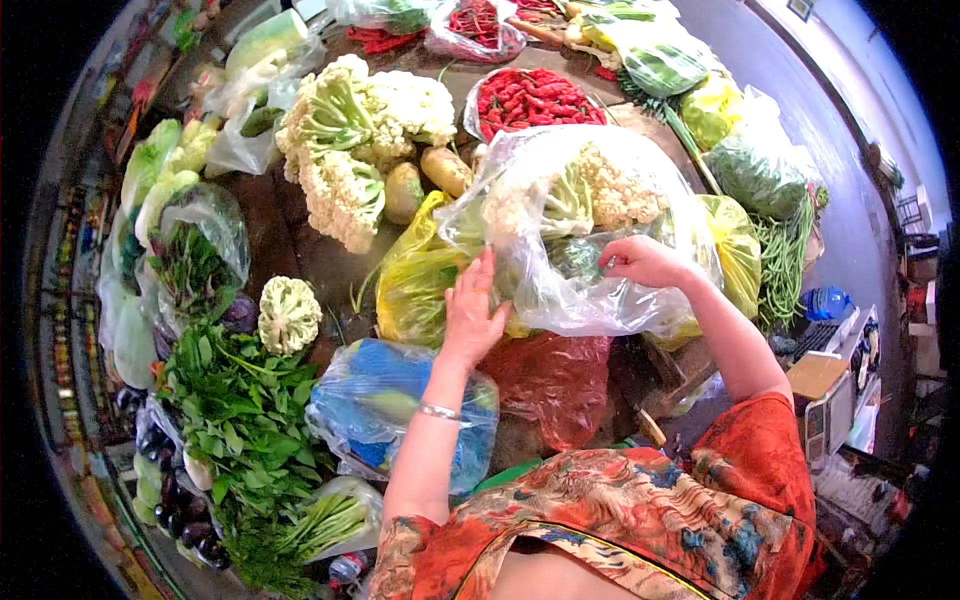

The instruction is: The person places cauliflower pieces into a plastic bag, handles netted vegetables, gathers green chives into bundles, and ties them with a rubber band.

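A large clear plastic bag [610, 300] lies in front of me, with pale cauliflower [625, 190] and something green inside. My right hand [645, 263] is at the bag's near right part, its fingers curled and pinched on the plastic. At the bag's left side my left hand [474, 312] has its fingers stretched out, and they rest against the plastic and the yellow bag [410, 300] of greens beside it. Just below my left hand lie a blue bag [365, 395] and a dark red plastic bag [555, 385].
Cauliflower heads [330, 200] and potatoes [447, 171] lie behind on the left. Red chillies [540, 102] fill a bag at the back. Leafy greens [240, 400] and dark eggplants [170, 500] cover the left side. Green beans [787, 260] hang at the right edge.
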Tool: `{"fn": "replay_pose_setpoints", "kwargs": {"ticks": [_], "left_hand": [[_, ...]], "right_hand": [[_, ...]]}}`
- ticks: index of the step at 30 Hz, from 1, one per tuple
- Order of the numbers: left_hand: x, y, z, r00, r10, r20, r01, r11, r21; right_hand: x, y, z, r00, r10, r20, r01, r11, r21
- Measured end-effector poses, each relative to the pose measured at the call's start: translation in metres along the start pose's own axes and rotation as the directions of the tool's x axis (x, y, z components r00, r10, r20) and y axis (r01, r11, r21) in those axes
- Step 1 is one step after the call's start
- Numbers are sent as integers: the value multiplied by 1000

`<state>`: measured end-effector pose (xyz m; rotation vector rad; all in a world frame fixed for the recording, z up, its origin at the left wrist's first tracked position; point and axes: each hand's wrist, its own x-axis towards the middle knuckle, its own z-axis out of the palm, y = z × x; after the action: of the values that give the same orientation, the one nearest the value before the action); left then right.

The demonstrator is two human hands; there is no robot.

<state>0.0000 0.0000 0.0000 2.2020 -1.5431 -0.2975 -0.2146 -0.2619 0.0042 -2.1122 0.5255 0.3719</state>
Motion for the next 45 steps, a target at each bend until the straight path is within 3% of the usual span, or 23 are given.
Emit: {"fn": "replay_pose_setpoints", "kwargs": {"ticks": [2, 3, 5, 9, 11, 12, 15, 17, 19, 21, 25, 26, 28, 31, 33, 34, 35, 36, 37, 39, 40, 42, 45], "left_hand": [[2, -12, -27, 994, 0, -108, -15, 990, -143], [-5, 32, 0, 994, -16, -109, -10, 973, -231], [-3, 33, -27, 974, 19, -224, -68, 974, -216], [0, 47, -62, 944, 54, -324, -128, 969, -211], [6, 63, -77, 917, 75, -392, -162, 967, -194], [8, 68, -83, 913, 42, -406, -151, 959, -241], [17, 80, -102, 874, 19, -486, -165, 952, -259], [21, 83, -114, 845, -22, -534, -183, 927, -327], [27, 86, -125, 812, -37, -583, -195, 924, -330], [31, 93, -128, 795, 21, -606, -246, 925, -291], [32, 94, -117, 788, 88, -609, -282, 932, -230], [33, 85, -117, 777, 86, -624, -279, 935, -219], [35, 57, -120, 762, 31, -647, -219, 952, -212], [26, 12, -131, 763, -216, -609, -52, 919, -391], [21, -17, -122, 747, -312, -587, -20, 872, -489], [17, -28, -113, 747, -322, -581, 41, 895, -443], [13, -40, -103, 748, -332, -575, 102, 913, -394], [7, -59, -83, 759, -247, -602, 115, 962, -248], [-1, -74, -61, 815, -377, -440, 259, 916, -306], [-23, -80, -17, 877, -339, -340, 316, 941, -124], [-28, -69, -16, 872, -350, -343, 324, 937, -132], [-30, -52, -16, 850, -222, -478, 286, 956, 65], [-27, -63, -6, 793, -247, -557, 255, 965, -65]], "right_hand": [[17, -2, 15, 937, -145, -319, 141, 989, -37], [-32, 9, -7, 953, -90, -288, 70, 994, -80], [-22, -29, -20, 896, 68, -440, -46, 997, 60], [27, -39, 3, 754, -146, -641, 68, 987, -144], [59, -38, 21, 705, -58, -707, -19, 995, -100], [66, -44, 27, 610, -109, -785, 18, 992, -124], [64, -48, 33, 620, -13, -785, 99, 993, 62], [55, -49, 46, 577, -125, -807, 81, 992, -96], [53, -58, 62, 430, -287, -856, 15, 950, -312], [48, -71, 67, 490, -190, -851, 49, 980, -191], [69, -69, 62, 487, -96, -868, -20, 992, -121], [71, -64, 61, 464, -149, -873, 19, 987, -158], [58, -62, 54, 481, -218, -849, 111, 976, -188], [22, -65, 48, 461, -323, -827, 151, 946, -286], [-14, -82, 35, 646, -106, -756, 143, 990, -17], [-17, -75, 32, 683, -9, -731, 252, 942, 223], [-33, -70, 25, 704, 60, -708, 133, 968, 214], [-41, -68, 23, 654, 49, -755, 188, 956, 225], [-47, -64, 19, 599, 41, -799, 246, 941, 232], [-66, -69, -2, 620, 57, -783, 291, 909, 297], [-67, -75, -13, 537, -116, -836, 366, 924, 107], [-76, -101, -30, 487, -139, -862, 295, 955, 13], [-58, -145, -42, 457, -313, -833, 272, 940, -204]]}}
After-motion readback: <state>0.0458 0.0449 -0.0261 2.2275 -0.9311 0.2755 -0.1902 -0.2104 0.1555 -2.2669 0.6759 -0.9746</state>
